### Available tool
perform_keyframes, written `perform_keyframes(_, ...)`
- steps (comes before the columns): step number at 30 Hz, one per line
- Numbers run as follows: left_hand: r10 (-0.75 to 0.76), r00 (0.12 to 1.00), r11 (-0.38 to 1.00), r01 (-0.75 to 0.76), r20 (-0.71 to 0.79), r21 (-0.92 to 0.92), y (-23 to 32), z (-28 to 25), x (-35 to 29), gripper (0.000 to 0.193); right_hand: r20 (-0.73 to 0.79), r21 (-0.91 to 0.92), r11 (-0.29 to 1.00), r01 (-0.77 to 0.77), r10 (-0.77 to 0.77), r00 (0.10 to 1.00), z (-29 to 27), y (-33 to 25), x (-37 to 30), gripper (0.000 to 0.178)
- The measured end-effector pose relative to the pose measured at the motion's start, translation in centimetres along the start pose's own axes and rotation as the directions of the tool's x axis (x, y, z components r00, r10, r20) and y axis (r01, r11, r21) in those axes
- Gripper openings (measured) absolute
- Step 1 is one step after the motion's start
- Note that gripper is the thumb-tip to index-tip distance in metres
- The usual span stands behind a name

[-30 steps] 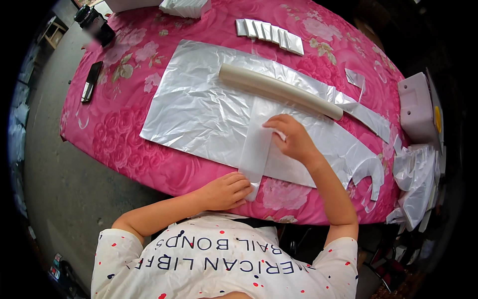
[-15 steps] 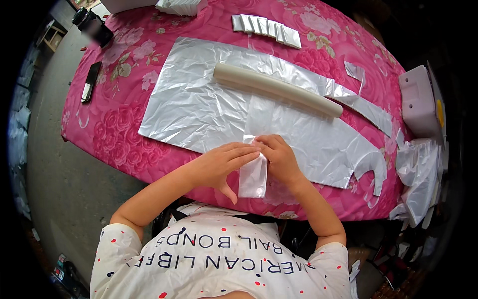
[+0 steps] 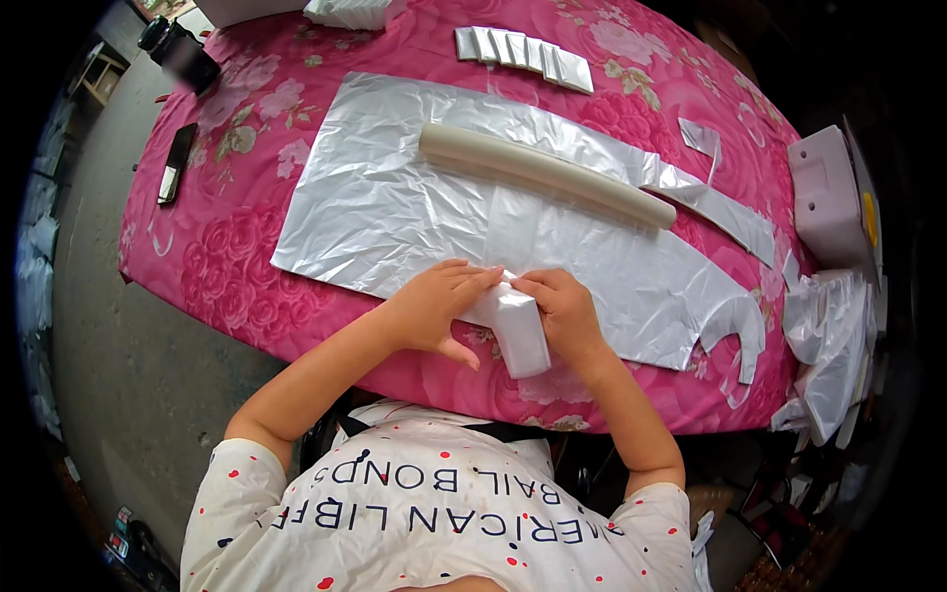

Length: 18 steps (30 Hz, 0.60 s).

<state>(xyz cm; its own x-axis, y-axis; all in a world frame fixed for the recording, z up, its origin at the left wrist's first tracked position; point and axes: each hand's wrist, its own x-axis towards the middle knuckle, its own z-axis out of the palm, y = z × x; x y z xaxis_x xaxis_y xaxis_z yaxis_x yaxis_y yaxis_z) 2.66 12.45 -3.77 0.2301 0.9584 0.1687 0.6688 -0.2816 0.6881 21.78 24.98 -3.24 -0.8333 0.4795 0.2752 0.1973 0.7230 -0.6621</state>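
Observation:
A narrow folded strip of whitish plastic film [image 3: 521, 340] hangs over the near edge of the sheet pile, its lower end slanted toward me. My right hand [image 3: 564, 314] pinches the strip's upper part between thumb and fingers. My left hand [image 3: 431, 304] lies on the other side, fingers stretched and thumb spread apart, its fingertips touching the strip's top. Both hands rest over the near edge of a wide pile of shiny, translucent plastic sheets [image 3: 365, 178], curved and cut out at the right end. A long pale tube [image 3: 547, 176] lies across the sheets, just beyond the hands.
A pink floral cloth [image 3: 237, 266] covers the table. Several small folded plastic packets [image 3: 523, 54] overlap in a row at the far side. A phone [image 3: 178, 163] and black bottle [image 3: 180, 54] are left; a pale box [image 3: 831, 192] and crumpled plastic [image 3: 824, 335] are right.
The folded strip's lower end has swung to the right and tilted. My left fingers have drawn back slightly left, and my right hand has shifted a little right.

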Motion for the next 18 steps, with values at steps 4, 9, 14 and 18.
perform_keyframes(4, -0.383, 0.921, 0.834, 0.315, -0.065, -0.452, 0.0, -0.1, 1.1, 0.085, 0.072, 0.329, 0.905, -0.270, 0.261, 0.963, -0.4, 1.0, 1.6, 0.007)
perform_keyframes(9, -0.633, 0.726, 0.687, 0.368, -0.267, -0.627, 0.1, 0.5, 2.9, 0.067, 0.351, 0.146, 0.618, -0.773, 0.698, 0.624, -1.1, 0.4, 5.6, 0.033)
perform_keyframes(14, -0.062, 0.960, 0.963, 0.130, -0.272, 0.237, 0.8, 1.9, 2.0, 0.070, 0.382, 0.153, 0.615, -0.774, 0.685, 0.620, -1.0, 1.6, 5.7, 0.036)
perform_keyframes(18, -0.174, 0.980, 0.900, 0.200, -0.102, 0.386, 1.1, 4.0, 2.2, 0.075, 0.343, 0.162, 0.625, -0.763, 0.689, 0.638, -0.8, 1.2, 5.4, 0.032)
